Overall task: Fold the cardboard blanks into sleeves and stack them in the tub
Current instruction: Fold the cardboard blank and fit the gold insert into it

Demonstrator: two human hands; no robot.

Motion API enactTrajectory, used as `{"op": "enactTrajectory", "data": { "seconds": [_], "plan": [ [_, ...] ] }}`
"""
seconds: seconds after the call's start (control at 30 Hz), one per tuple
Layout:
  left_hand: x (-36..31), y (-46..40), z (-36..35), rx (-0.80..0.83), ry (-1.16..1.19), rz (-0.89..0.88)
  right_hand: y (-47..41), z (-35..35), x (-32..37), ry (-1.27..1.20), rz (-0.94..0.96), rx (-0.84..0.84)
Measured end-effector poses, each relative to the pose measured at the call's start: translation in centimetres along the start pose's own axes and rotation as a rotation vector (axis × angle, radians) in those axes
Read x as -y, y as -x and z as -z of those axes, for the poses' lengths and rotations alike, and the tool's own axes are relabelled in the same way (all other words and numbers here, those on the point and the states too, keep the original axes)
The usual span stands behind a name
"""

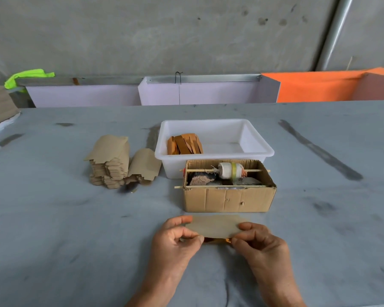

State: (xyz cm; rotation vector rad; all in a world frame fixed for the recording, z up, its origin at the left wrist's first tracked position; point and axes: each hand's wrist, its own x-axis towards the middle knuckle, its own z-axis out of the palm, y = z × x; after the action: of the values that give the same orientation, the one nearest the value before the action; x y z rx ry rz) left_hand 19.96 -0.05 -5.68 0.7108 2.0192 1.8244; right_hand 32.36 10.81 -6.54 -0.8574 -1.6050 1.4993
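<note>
We hold one flat brown cardboard blank [213, 226] low over the grey counter [53, 229], near us and just in front of the open corrugated cardboard box [228, 199]. Our left hand [175, 238] pinches its left end between thumb and curled fingers, and our right hand [258, 240] pinches its right end the same way. Far of the box stands the white plastic tub [215, 151], touching it or just beside it, with a few orange-brown folded sleeves [184, 144] leaning at its left end. The heap of unfolded brown blanks [120, 162] lies left of the tub. Wide bare counter spreads to the left and right of our hands. An orange-gold patch under the blank's near edge is too hidden to identify, and the box's contents, around a white spool [230, 170] on a stick, are hard to make out.
</note>
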Motion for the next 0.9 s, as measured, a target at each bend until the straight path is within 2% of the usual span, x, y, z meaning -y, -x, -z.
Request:
{"op": "enactTrajectory", "data": {
  "seconds": [0.2, 0.3, 0.47, 0.57, 0.7, 0.8, 0.9],
  "plan": [
    [0.8, 0.4, -0.2, -0.049, 0.047, 0.072, 0.4, -0.1, 0.2, 0.237, 0.011, -0.044],
    [0.6, 0.6, -0.3, -0.026, -0.060, 0.037, 0.7, -0.2, 0.9, 0.419, 0.086, -0.033],
    [0.3, 1.0, -0.3, 0.013, -0.257, -0.068, 0.9, 0.1, 1.5, 0.473, 0.102, 0.001],
    [0.4, 1.2, 0.0, 0.042, -0.291, -0.089, 0.9, 0.8, 1.6, 0.518, 0.074, 0.040],
    [0.5, 1.5, 0.4, 0.123, -0.290, -0.068, 1.0, 1.6, 1.0, 0.710, 0.122, 0.090],
    [0.9, 1.6, 0.8, 0.148, -0.445, -0.167, 1.0, 2.1, 0.6, 0.879, 0.131, 0.144],
    [1.2, 1.7, 1.3, 0.131, -0.654, -0.289, 0.7, 2.4, 0.7, 0.908, 0.129, 0.133]
  ]
}}
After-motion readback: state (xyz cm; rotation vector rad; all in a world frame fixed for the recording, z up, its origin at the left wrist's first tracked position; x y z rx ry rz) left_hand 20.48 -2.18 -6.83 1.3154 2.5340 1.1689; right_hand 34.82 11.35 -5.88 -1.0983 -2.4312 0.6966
